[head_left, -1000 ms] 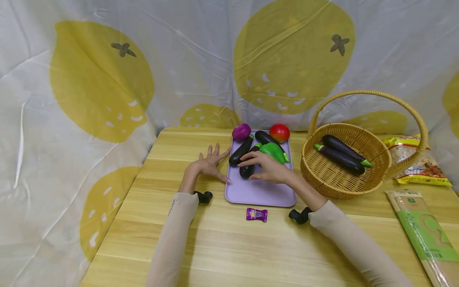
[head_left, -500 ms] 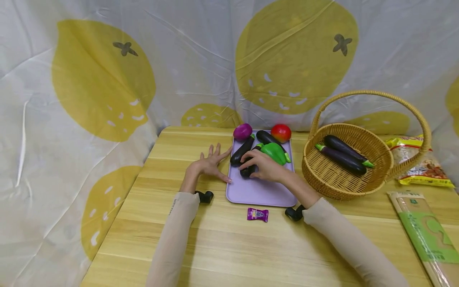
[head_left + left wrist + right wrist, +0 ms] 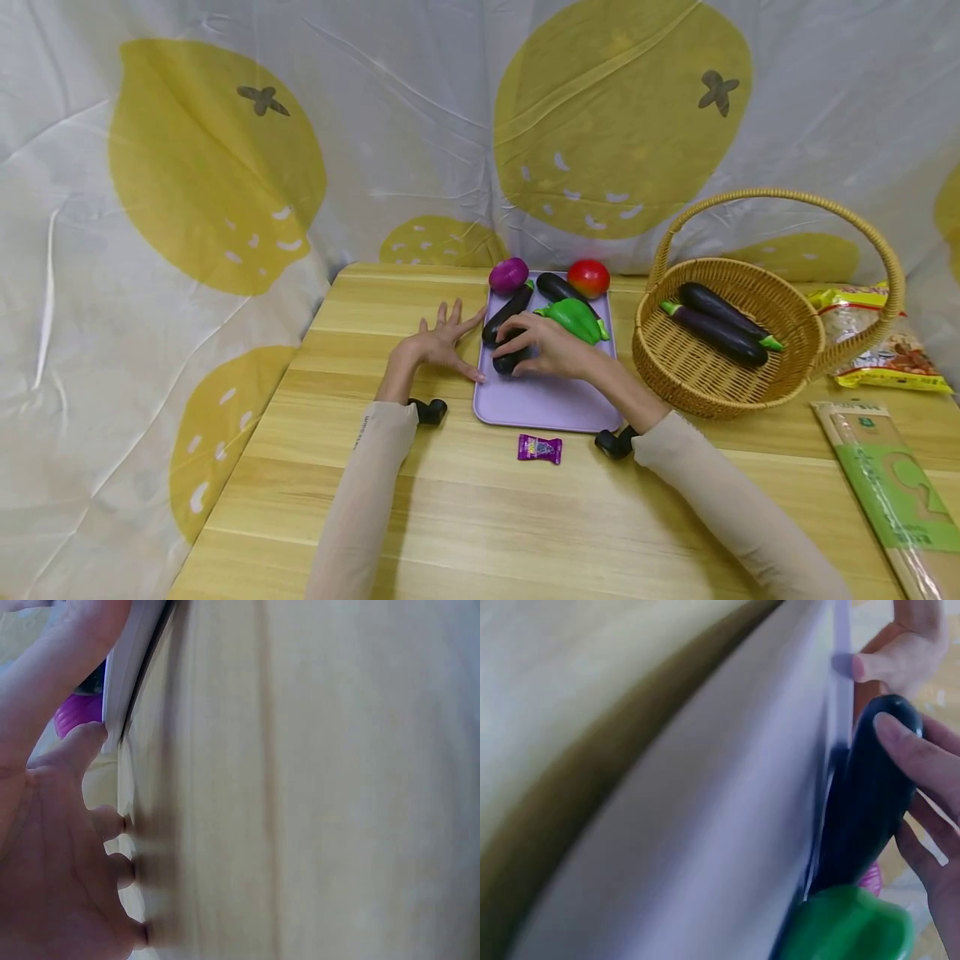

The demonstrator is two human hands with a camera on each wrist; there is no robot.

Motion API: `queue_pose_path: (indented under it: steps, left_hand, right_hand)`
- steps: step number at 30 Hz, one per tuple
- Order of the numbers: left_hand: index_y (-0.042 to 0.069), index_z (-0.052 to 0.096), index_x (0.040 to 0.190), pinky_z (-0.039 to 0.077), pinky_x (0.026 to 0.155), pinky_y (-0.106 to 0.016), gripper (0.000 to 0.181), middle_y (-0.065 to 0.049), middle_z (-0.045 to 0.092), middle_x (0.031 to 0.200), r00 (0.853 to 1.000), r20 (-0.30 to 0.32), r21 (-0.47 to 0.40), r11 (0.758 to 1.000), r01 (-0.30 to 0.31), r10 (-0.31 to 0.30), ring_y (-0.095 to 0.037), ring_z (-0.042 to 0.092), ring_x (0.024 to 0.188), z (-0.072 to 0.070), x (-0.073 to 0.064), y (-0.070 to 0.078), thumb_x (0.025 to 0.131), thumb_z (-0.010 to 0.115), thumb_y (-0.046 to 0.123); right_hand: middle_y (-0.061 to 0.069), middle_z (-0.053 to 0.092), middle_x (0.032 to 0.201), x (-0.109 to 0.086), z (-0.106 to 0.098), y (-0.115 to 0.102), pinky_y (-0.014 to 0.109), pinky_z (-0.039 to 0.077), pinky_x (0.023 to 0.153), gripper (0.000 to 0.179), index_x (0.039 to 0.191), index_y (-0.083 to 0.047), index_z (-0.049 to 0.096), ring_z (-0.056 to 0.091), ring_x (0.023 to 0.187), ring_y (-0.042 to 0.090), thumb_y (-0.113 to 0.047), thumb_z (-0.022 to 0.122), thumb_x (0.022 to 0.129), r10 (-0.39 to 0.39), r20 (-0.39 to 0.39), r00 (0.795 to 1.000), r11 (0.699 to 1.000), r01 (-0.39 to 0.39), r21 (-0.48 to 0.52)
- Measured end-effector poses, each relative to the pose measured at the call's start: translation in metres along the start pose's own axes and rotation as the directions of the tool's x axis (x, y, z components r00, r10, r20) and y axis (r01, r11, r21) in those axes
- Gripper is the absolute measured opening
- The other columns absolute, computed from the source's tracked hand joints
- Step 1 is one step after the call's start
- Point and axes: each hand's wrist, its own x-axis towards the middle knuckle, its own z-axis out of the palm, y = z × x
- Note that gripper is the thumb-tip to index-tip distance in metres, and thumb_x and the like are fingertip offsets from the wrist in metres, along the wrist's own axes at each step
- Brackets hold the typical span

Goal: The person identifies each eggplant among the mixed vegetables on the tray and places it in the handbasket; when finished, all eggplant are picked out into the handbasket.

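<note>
With thumb and fingers, my right hand (image 3: 551,346) grips the near end of a dark eggplant (image 3: 508,360) on the lilac tray (image 3: 551,408). In the right wrist view the thumb lies along this eggplant (image 3: 874,787), the other fingers on its far side. My left hand (image 3: 442,343) is spread at the tray's left edge, its thumb and index finger at the rim and its other fingertips on the table. Also on the tray are a second eggplant (image 3: 507,315) to the left, another eggplant (image 3: 553,287) behind, and a green bell pepper (image 3: 576,320).
A purple onion (image 3: 508,275) and a red round fruit (image 3: 588,277) sit at the tray's far corners. Right of it stands a handled wicker basket (image 3: 675,387) with two eggplants (image 3: 716,333). A purple candy packet (image 3: 539,448), a food bag (image 3: 885,342) and a flat package (image 3: 885,475) lie around.
My right hand has shifted slightly left, and the gripped eggplant's near end has moved left with it, away from the green pepper. My left hand has stayed in place.
</note>
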Motion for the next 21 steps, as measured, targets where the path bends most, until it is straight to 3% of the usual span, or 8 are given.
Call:
queue_pose_path:
  steps: [7, 14, 21]
  left_hand:
    - [0.036, -0.002, 0.166, -0.018, 0.122, -0.071, 0.125, -0.015, -0.029, 0.17, 1.0, -0.001, 0.006, 1.0, 0.0, 0.0, -0.041, -0.032, 0.155, -0.001, 0.0, 0.001, 0.079, 0.085, 0.056]
    - [0.035, -0.002, 0.167, -0.018, 0.122, -0.071, 0.124, -0.016, -0.03, 0.17, 1.0, 0.005, 0.009, 1.0, -0.001, 0.001, -0.041, -0.033, 0.155, -0.001, -0.001, 0.001, 0.081, 0.085, 0.054]
    - [0.034, -0.001, 0.167, -0.017, 0.121, -0.072, 0.124, -0.017, -0.028, 0.17, 1.0, -0.004, 0.015, 1.0, -0.003, 0.003, -0.042, -0.031, 0.156, 0.0, -0.001, 0.001, 0.08, 0.085, 0.055]
  right_hand:
    - [0.014, 0.071, 0.123, 0.001, -0.008, -0.012, 0.045, 0.055, 0.1, 0.039, 0.117, -0.009, 0.08, 0.063, 0.117, 0.03, -0.005, 0.088, 0.079, -0.054, -0.101, 0.993, 0.997, 0.06, 0.05]
    - [0.013, 0.07, 0.126, 0.0, -0.024, -0.031, 0.026, 0.055, 0.093, 0.039, 0.119, -0.007, 0.078, 0.062, 0.116, 0.023, -0.007, 0.086, 0.081, 0.005, -0.19, 0.982, 0.966, 0.044, 0.253]
    - [0.014, 0.071, 0.122, -0.004, -0.044, -0.044, 0.025, 0.055, 0.093, 0.04, 0.118, -0.001, 0.077, 0.061, 0.115, 0.016, 0.0, 0.086, 0.079, 0.015, -0.272, 0.962, 0.934, 0.084, 0.348]
